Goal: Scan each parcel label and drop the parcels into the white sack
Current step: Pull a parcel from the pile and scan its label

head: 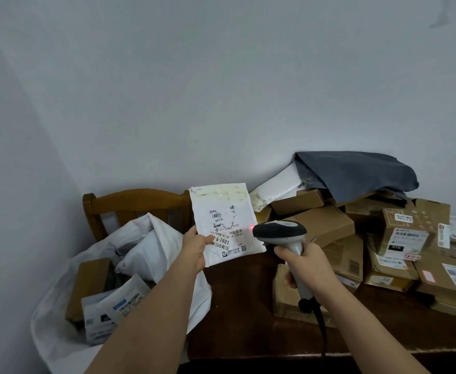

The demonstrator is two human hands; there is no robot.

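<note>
Above the table (237,306), the left hand (194,249) pinches a taped white mailer (225,225); the right hand (306,265) grips the scanner (281,232).

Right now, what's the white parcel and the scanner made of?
The white parcel looks like a matte plastic mailer, probably padded: it is creased and taped along the top. The scanner seems hard plastic, with a glossy dark head and a smooth grey handle.

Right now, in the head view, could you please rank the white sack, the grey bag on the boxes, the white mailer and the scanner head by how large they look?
1. White sack, largest.
2. Grey bag.
3. White mailer, held up by the left hand; being nearer the camera may inflate it.
4. Scanner head, smallest.
</note>
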